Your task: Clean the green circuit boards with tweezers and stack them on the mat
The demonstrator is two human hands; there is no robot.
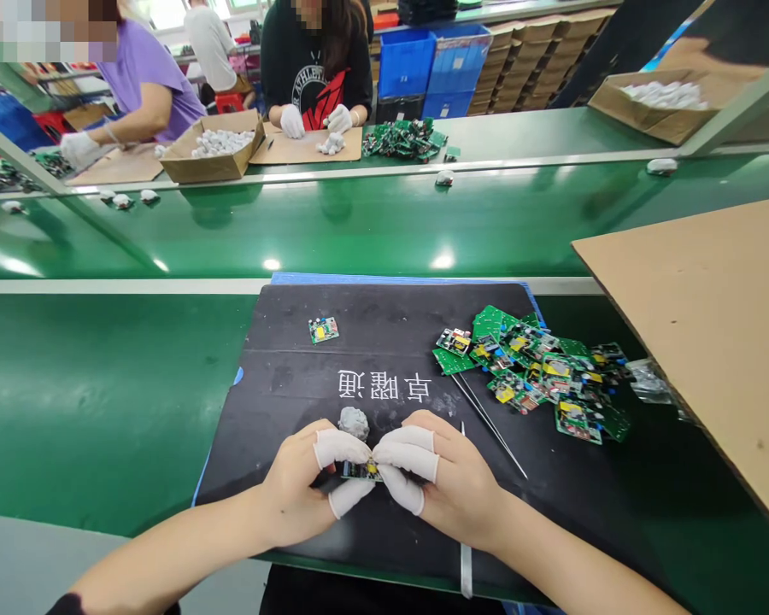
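Two hands meet low over the black mat (372,342) on the green bench (102,401): the left hand (301,491) and the right hand (452,483), fingertips capped in white cots, pinch a small circuit board (361,470) between them, each gripping one end, likely to keep skin off the parts. A grey lump (354,422) sits just beyond it. The pile of boards (538,367) lies within right-hand reach, tweezers (487,418) beside it, and one lone board (324,330) sits apart.
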